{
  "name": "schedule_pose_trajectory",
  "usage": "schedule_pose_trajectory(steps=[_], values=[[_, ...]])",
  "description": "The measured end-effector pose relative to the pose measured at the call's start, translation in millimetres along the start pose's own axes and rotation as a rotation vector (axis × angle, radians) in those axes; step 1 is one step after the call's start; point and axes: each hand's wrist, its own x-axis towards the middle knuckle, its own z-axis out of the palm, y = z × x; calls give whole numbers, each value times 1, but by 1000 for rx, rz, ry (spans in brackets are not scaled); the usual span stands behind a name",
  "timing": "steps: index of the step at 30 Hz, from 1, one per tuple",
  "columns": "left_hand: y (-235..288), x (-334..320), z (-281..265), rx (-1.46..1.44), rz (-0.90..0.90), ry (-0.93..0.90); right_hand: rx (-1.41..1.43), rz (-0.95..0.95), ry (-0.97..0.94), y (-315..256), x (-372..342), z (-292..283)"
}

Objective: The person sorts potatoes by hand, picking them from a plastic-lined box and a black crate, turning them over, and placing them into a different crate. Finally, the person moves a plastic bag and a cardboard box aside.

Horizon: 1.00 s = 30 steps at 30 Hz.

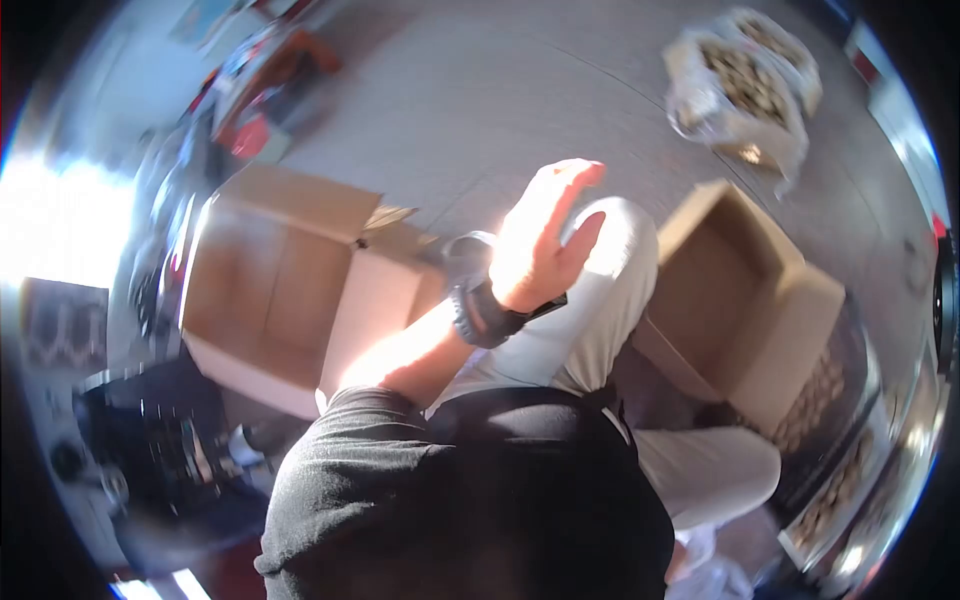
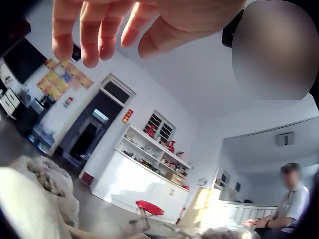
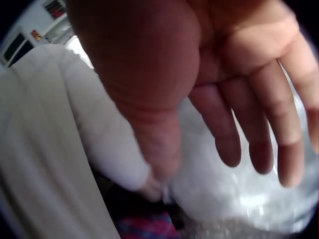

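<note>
My left hand [image 1: 540, 240] is raised over my bent knee in the head view, its fingers extended and holding nothing. In the left wrist view its fingers [image 2: 89, 35] hang loosely apart against the room. Low by my side, my right hand [image 3: 239, 55] spreads its fingers above a clear plastic bag [image 3: 214, 194], overlapping it in the right wrist view. Two open cardboard boxes flank my raised leg: a larger one [image 1: 375, 310] to the left, tilted towards me, and a smaller one [image 1: 795, 330] to the right. The insides that show are bare cardboard.
Plastic sacks of small brown round things [image 1: 745, 85] stand on the floor ahead to the right. More such pieces lie on a dark mat [image 1: 815, 395] beyond the right box. Another person [image 2: 289, 199] sits across the room, near a red stool [image 2: 149, 207].
</note>
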Motion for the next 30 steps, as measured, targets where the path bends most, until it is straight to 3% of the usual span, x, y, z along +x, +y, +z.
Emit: schedule_pose_trajectory(steps=[3,5,6,7,8,9,11,12,13,15,16,18,21,23,24,27,29,30], values=[[6,6,-86,398,40,91,48,-280,160,-61,100,18],[22,0,-170,714,-132,165,128,-471,225,-123,145,21],[20,-8,-213,613,-324,352,226,-538,176,-161,156,20],[27,-10,-270,748,-298,379,376,-571,75,-207,153,16],[34,-12,-326,885,-276,411,659,-530,-138,-265,135,1],[10,-39,-395,789,-468,587,933,-438,-334,-323,116,-14],[5,-102,-491,1540,-631,376,821,-525,-510,-390,74,-26],[-1,-138,-522,1724,-774,281,886,-723,-467,-406,53,-9],[-10,-177,-532,1732,-950,195,945,-914,-413,-422,34,7],[-39,-242,-534,1670,-1235,-2,996,-855,-759,-448,0,-1],[-53,-267,-526,1609,-1316,-100,1061,-852,-787,-456,-11,2],[-83,-310,-503,1487,-1406,-300,1096,-836,-827,-460,-26,19],[-121,-355,-479,1389,-1391,-524,1139,-836,-843,-454,-41,32],[-136,-354,-465,1429,-1483,-651,1083,-812,-861,-441,-43,34],[-122,-325,-447,1459,-1630,-757,1057,-799,-869,-437,-43,34],[-134,-323,-446,1469,-1819,-632,1028,-731,-896,-424,-40,41],[-215,-429,-492,1330,-1856,17,1039,-735,-893,-421,-40,41],[-212,-436,-487,1287,-1814,168,1033,-751,-892,-422,-40,41]])
